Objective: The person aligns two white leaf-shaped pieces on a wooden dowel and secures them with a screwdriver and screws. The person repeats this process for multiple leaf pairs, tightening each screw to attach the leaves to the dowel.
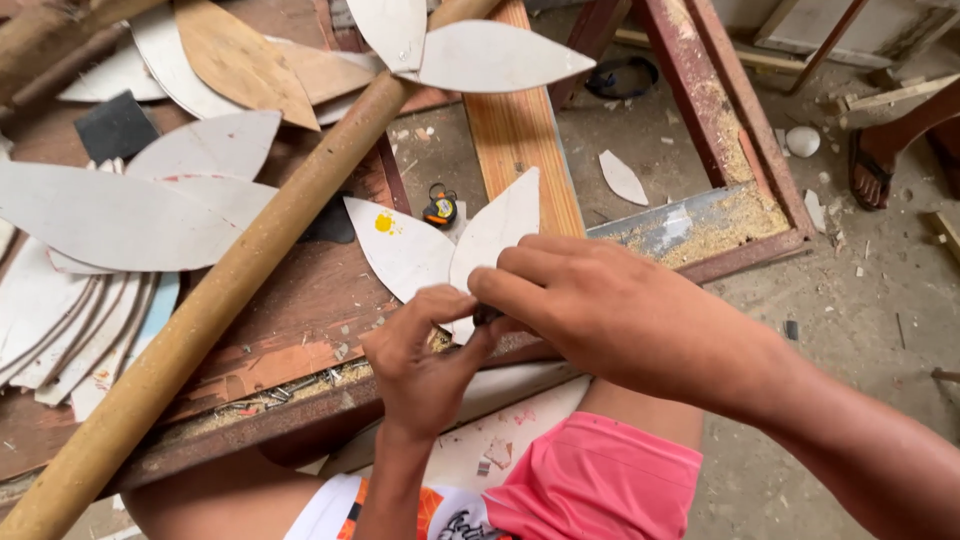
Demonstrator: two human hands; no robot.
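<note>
Here both hands [520, 320] pinch leaf-shaped cutouts [450, 250]

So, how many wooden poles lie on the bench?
2: a long pole runs diagonally across the bench; another pole is at the top left corner, partly out of view.

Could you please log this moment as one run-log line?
left hand: pinches leaf-shaped white pieces | right hand: presses small dark object on them | wooden pole: beside
</note>
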